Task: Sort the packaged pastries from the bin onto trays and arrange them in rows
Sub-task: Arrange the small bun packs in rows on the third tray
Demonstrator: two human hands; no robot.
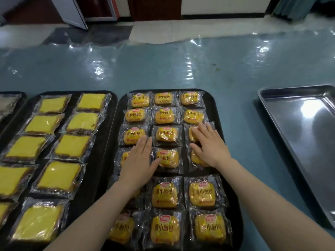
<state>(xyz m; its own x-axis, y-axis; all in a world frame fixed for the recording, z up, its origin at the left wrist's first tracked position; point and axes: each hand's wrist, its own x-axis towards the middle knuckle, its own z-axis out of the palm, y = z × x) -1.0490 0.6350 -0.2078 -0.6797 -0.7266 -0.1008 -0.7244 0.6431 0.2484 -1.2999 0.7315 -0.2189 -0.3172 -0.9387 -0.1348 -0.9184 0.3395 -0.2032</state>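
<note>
Both forearms enter from the near edge. Left hand [138,160] lies flat, fingers straight and together, on a bun pack in the left column of the middle tray [220,124], hiding most of it. Right hand [210,144], fingers slightly spread, covers two packs in the right column. Bun packs [166,134] form three columns of six, about eighteen. Left tray [108,113] holds ten visible yellow cake packs [72,144], some cropped. Steel tray [268,98] sits at the table's right edge, cut off.
</note>
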